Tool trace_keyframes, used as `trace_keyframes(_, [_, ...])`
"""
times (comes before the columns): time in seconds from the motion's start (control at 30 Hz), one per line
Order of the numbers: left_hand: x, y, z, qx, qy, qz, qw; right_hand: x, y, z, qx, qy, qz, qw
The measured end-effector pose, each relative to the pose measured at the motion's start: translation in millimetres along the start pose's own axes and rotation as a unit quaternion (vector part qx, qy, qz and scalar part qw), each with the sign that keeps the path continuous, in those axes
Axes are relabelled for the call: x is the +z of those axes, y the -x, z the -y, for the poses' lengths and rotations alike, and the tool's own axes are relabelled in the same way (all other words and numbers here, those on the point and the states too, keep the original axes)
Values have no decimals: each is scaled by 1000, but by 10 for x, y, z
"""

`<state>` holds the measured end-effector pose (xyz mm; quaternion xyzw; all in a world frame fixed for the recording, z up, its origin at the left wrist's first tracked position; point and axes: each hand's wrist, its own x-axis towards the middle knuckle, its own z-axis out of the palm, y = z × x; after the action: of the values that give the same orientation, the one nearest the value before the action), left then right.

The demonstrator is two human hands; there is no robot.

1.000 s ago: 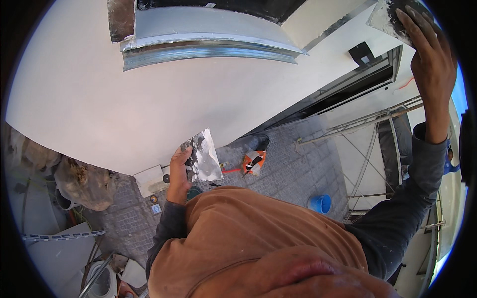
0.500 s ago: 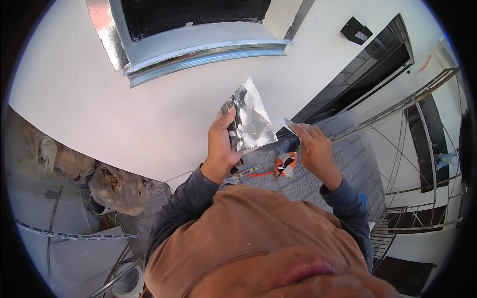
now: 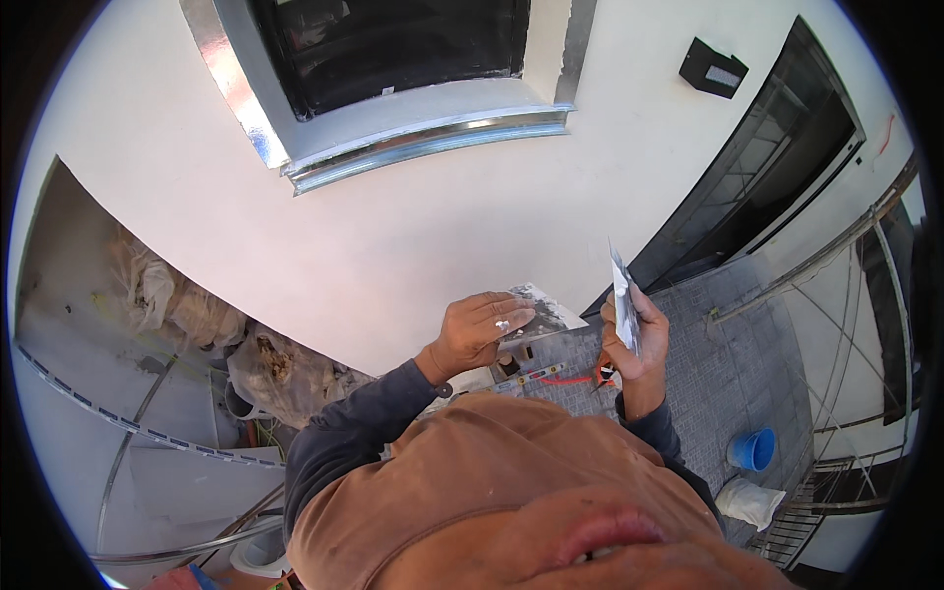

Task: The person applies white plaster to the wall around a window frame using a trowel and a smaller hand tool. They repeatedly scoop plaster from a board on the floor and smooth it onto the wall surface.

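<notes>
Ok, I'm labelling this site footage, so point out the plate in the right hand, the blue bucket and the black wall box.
Plate (image 3: pixel 624 310): head view, on its white-smeared face.
Blue bucket (image 3: pixel 741 452): head view, on its outer wall.
Black wall box (image 3: pixel 705 67): head view, on its dark casing.

I face a white wall (image 3: pixel 393 246) with 1 dark window (image 3: pixel 413 49) edged by metal strips (image 3: pixel 433 147); to my right I see 1 black box (image 3: pixel 713 69), 1 dark doorway (image 3: pixel 772 162) and grey paving (image 3: pixel 706 393) below.

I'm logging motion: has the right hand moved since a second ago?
Yes: the right hand went from right of the black box to its lower left.
</notes>
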<state>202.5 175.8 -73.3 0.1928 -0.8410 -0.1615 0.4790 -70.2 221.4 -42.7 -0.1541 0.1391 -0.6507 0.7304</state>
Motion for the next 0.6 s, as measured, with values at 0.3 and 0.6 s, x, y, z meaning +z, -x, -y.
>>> trace_keyframes(0.3, [105, -82, 40, -438, 636, -235, 591, 455, 20, -284, -446, 773, 318, 320])
trace_keyframes(0.6, [-519, 274, -252, -390, 596, -356, 605, 600, -763, 422, -529, 780, 155, 296])
